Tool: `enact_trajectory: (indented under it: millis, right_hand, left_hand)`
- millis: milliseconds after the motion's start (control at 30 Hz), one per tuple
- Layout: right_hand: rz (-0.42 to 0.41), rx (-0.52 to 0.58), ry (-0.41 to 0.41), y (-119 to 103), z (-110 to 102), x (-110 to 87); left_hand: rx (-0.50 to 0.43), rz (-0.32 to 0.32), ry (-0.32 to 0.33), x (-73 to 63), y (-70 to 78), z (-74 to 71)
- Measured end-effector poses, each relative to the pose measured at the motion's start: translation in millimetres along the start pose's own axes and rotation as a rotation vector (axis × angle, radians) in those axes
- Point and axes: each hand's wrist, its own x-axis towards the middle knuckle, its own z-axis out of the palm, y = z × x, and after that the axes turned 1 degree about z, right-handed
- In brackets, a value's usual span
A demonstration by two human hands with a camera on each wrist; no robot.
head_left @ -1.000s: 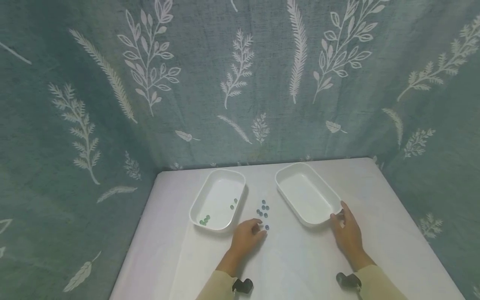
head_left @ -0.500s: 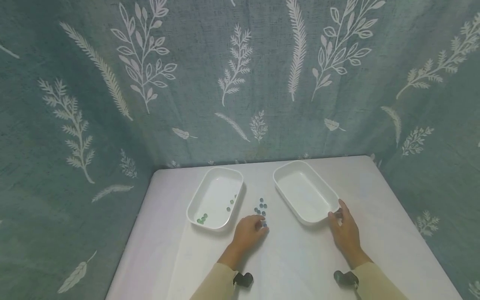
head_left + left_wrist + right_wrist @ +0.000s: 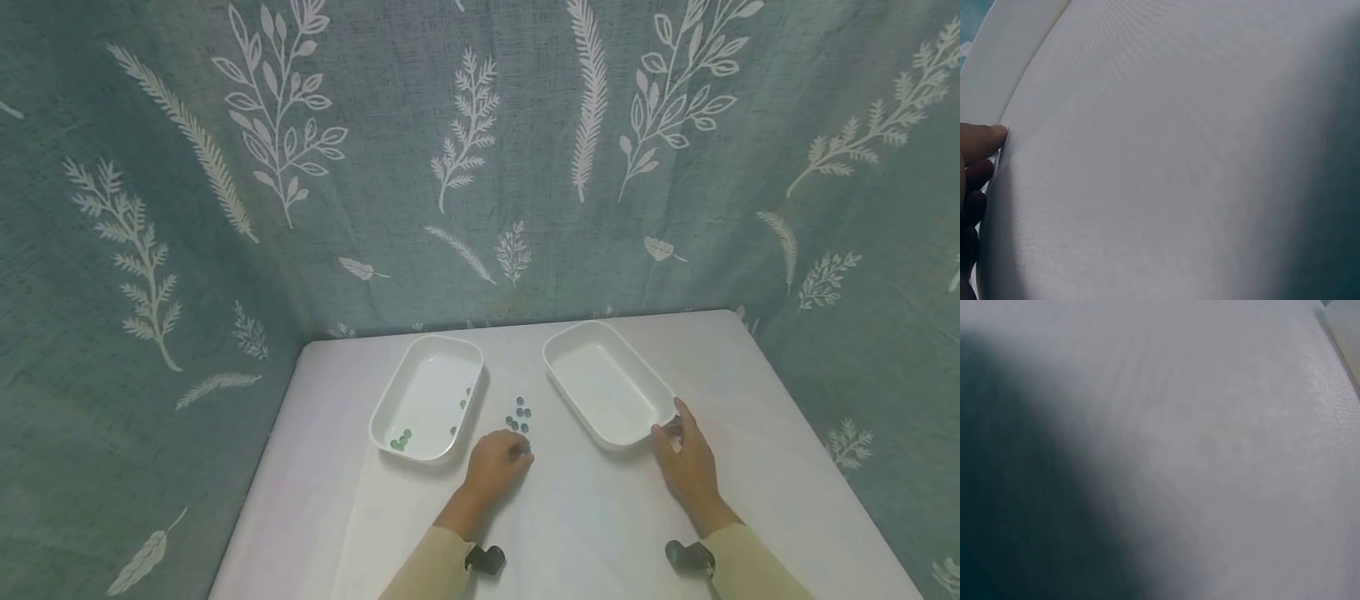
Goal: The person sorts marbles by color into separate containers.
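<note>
My left hand (image 3: 491,468) is low over the white cloth, thumb and index finger closed on a small blue marble (image 3: 526,448). The fingers cover part of that marble. Just beyond the fingertips lies a loose cluster of several bluish glass marbles (image 3: 520,412). At the left edge of the left wrist view, the thumb (image 3: 985,139) and darker curled fingers show. With thumb and fingers, my right hand (image 3: 688,471) holds the near right corner of a white rectangular tray (image 3: 607,379), which has nothing in it.
A second white tray (image 3: 435,379) stands left of the cluster, with several green marbles (image 3: 399,442) in its near corner and a few along its right wall. A patterned green curtain (image 3: 465,275) hangs behind the table (image 3: 600,533) and at both sides.
The left thumb and index finger have closed in on the blue marble, which showed between them before. My right hand stays at the tray corner. The head view has shifted slightly.
</note>
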Motion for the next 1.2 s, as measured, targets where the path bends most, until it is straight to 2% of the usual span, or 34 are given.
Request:
enact_trajectory:
  millis: [200,400,733,1000,1200]
  right_hand:
    - [0.004,0.005,-0.003,-2,-3,2.1]
    - [0.016,-0.007,-0.011,-2,-7,5.1]
    - [0.05,-0.001,-0.029,-5,-6,1.6]
    - [0.027,0.004,-0.019,-4,-1,-0.8]
    - [0.021,-0.001,-0.015,-3,0,-0.3]
  left_hand:
    - [0.0,-0.001,-0.037,2.4,0.8,-3.9]
    - [-0.013,0.002,-0.068,4.4,-0.4,-1.6]
    - [-0.025,-0.013,-0.085,-0.6,1.7,-9.4]
    - [-0.16,-0.064,-0.091,-0.3,2.4,-14.7]
    - [-0.154,0.001,-0.08,7.9,2.1,-15.9]
